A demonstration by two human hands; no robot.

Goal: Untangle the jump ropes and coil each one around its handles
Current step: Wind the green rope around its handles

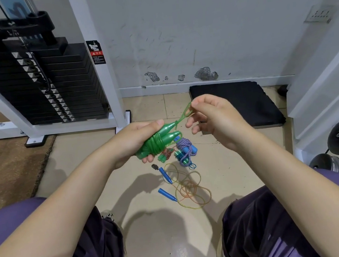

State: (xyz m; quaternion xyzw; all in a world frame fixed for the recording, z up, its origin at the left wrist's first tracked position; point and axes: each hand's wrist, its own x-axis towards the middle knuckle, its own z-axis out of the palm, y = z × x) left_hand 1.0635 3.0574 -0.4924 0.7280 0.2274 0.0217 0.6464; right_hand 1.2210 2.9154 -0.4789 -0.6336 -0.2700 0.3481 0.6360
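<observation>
Green rope [157, 144] is nearly coiled round its handles, clenched in the left hand [137, 141] above the floor, so the last loop [185, 113] pinched by the right hand [210, 116] probably should be tucked snug.

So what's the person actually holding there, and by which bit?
The left hand grips the green jump rope by its two handles, with the cord coiled round them. The right hand pinches the last loop of the cord.

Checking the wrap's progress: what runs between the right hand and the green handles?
Head view: a short loop of green rope, pinched by the right hand, runs to the green handles in the left hand.
</observation>
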